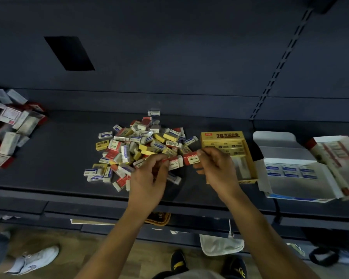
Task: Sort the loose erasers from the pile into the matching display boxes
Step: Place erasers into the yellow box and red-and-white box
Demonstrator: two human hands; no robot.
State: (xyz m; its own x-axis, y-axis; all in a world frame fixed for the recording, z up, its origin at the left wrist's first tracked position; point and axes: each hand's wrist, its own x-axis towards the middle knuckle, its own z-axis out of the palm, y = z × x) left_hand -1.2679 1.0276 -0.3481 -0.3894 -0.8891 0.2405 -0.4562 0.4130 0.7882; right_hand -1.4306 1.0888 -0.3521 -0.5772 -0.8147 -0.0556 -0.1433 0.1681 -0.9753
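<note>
left hand (148, 178) pinches a red eraser (176, 163), right hand (217, 168) its twin (191, 159), end to end between them, probably paired for the red box (311, 142) well right of the right hand; pile (137, 150) beyond the left hand.

The picture is dim. The dark shelf (48, 154) looks almost black, and soft light comes from above. The white box (280, 156) is the brightest spot. The edges bend and smear, so the packs (8, 129) at the far left look blurry, and small print is fuzzy
</note>
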